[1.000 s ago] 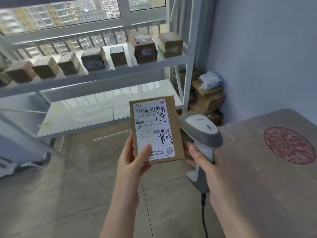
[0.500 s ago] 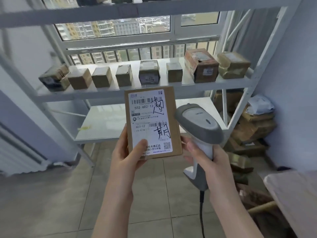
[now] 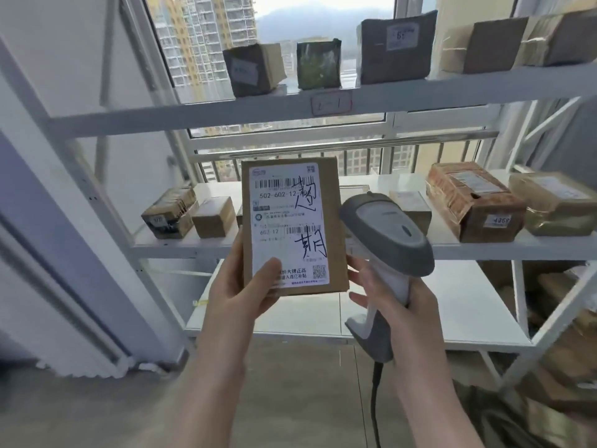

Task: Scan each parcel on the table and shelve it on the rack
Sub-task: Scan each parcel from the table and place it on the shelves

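Observation:
A flat brown parcel [image 3: 336,202] with a white shipping label faces me, held upright in front of the white rack [image 3: 226,113]. My left hand [image 3: 235,295] grips its lower left corner, thumb on the label. My right hand [image 3: 397,302] holds a grey and white barcode scanner [image 3: 387,234] by the handle, just right of the parcel, with the fingertips touching the parcel's lower right edge. A black cable hangs from the scanner's handle.
Several brown boxes stand on the rack's top shelf [image 3: 452,82] and middle shelf [image 3: 484,244]. The lower shelf [image 3: 452,305] is bare. More parcels are piled on the floor at the right [image 3: 568,367]. A window lies behind the rack.
My view has swung up and closer to the rack; the table has left the frame. The parcel and scanner have stayed together in my hands, now raised before the middle shelf.

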